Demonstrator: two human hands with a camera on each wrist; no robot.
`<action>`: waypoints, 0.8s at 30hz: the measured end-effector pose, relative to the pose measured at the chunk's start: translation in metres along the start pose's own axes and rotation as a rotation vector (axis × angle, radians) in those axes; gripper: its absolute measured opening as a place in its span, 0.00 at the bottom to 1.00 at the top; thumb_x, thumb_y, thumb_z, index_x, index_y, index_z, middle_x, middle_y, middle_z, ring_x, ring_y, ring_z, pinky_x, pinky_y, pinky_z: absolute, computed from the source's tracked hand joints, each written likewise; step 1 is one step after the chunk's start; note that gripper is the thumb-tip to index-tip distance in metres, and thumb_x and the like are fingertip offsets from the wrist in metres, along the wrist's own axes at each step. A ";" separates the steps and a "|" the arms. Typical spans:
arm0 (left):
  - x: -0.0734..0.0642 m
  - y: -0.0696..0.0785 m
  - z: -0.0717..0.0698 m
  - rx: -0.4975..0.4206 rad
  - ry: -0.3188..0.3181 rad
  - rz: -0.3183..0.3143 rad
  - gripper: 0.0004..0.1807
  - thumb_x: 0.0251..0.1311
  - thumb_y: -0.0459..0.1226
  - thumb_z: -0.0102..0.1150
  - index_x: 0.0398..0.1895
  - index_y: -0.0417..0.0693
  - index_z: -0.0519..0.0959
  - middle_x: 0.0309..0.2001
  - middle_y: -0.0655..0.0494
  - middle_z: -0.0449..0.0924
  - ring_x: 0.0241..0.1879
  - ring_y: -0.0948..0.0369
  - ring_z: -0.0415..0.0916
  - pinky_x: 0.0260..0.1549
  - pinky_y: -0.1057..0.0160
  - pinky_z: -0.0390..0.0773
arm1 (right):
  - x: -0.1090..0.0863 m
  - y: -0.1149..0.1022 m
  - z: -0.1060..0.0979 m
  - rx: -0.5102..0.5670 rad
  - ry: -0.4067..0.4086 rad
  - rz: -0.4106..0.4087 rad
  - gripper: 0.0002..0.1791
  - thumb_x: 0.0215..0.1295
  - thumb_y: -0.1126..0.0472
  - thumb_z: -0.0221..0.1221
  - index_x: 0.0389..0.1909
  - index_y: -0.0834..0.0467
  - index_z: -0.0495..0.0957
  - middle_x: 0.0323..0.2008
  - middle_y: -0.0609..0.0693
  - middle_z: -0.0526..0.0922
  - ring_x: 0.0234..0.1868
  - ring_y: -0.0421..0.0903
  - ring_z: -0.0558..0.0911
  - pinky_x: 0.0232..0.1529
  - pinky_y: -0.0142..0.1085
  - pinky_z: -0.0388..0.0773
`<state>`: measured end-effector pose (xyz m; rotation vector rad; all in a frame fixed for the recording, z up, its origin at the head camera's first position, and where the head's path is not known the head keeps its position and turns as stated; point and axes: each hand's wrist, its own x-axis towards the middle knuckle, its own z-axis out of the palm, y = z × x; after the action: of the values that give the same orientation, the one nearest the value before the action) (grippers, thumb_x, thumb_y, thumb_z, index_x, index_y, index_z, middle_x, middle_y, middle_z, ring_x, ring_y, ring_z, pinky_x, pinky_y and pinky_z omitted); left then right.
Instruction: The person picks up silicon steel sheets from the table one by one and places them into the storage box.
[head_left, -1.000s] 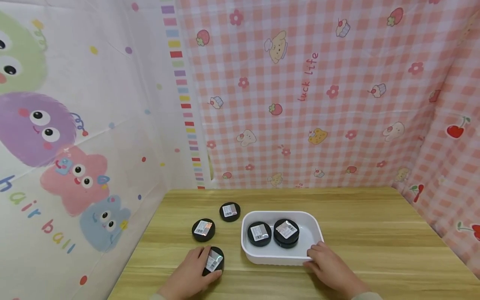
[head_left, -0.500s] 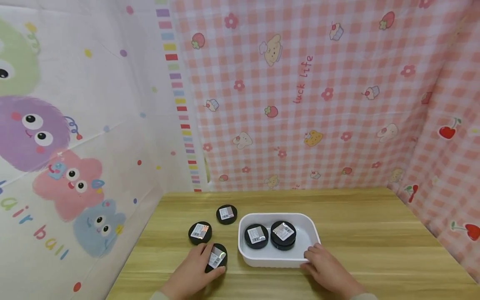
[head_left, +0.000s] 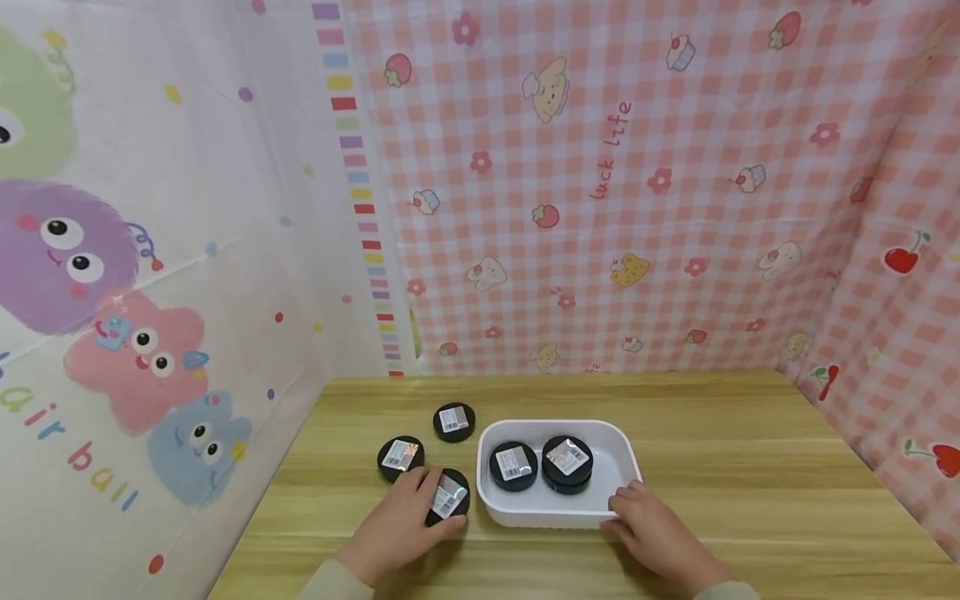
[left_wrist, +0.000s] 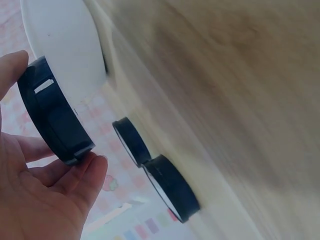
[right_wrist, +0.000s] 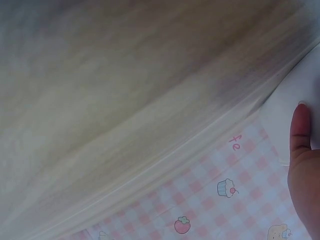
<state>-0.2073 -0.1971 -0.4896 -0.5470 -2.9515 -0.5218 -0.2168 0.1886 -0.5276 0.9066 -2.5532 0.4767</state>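
One labelled round black case (head_left: pixel 453 495) is pinched in the grip of the left hand (head_left: pixel 396 525), at about nine o'clock of a white tray (head_left: pixel 540 518). The right hand (head_left: pixel 654 527) grasps the tray's rim at four o'clock. Inside are a single case (head_left: pixel 513 465) and, at its three o'clock, a two-case stack (head_left: pixel 567 462). On the counter (head_left: pixel 750 475), a near case (head_left: pixel 401 458) lies at the tray's nine o'clock, a far case (head_left: pixel 454 422) at ten.

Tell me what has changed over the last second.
The left hand, gripping a black disc, has carried it rightward and forward, closer to the white tray. Nothing was newly grasped or let go. The right hand still holds the tray's near right corner; the two loose discs and the discs in the tray stay put.
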 end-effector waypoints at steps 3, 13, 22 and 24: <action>0.002 0.005 -0.002 0.004 0.007 0.003 0.46 0.60 0.63 0.60 0.69 0.37 0.69 0.61 0.40 0.73 0.61 0.47 0.71 0.61 0.46 0.74 | 0.000 0.001 0.001 0.004 -0.010 0.011 0.13 0.57 0.58 0.71 0.25 0.49 0.74 0.25 0.36 0.72 0.33 0.37 0.68 0.34 0.34 0.71; 0.009 0.013 -0.007 -0.007 0.032 0.021 0.47 0.60 0.61 0.62 0.69 0.33 0.68 0.62 0.38 0.73 0.63 0.45 0.70 0.64 0.46 0.72 | 0.001 0.001 0.001 0.009 -0.004 0.006 0.14 0.56 0.58 0.72 0.24 0.49 0.74 0.25 0.36 0.72 0.33 0.37 0.68 0.34 0.33 0.71; 0.015 0.014 -0.011 -0.047 0.046 -0.004 0.49 0.55 0.60 0.68 0.67 0.31 0.69 0.62 0.36 0.74 0.64 0.43 0.71 0.65 0.46 0.70 | 0.000 0.000 0.000 0.012 -0.006 0.011 0.14 0.56 0.58 0.71 0.23 0.49 0.73 0.25 0.36 0.72 0.32 0.37 0.68 0.34 0.33 0.71; 0.017 0.014 -0.011 -0.051 0.060 0.001 0.49 0.53 0.60 0.70 0.66 0.31 0.70 0.61 0.37 0.75 0.63 0.44 0.72 0.64 0.46 0.72 | 0.000 0.000 0.000 0.014 -0.007 0.012 0.14 0.56 0.58 0.71 0.23 0.49 0.73 0.25 0.36 0.72 0.32 0.37 0.68 0.34 0.33 0.71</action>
<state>-0.2179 -0.1827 -0.4726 -0.5281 -2.8879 -0.6045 -0.2172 0.1883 -0.5274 0.9004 -2.5664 0.4963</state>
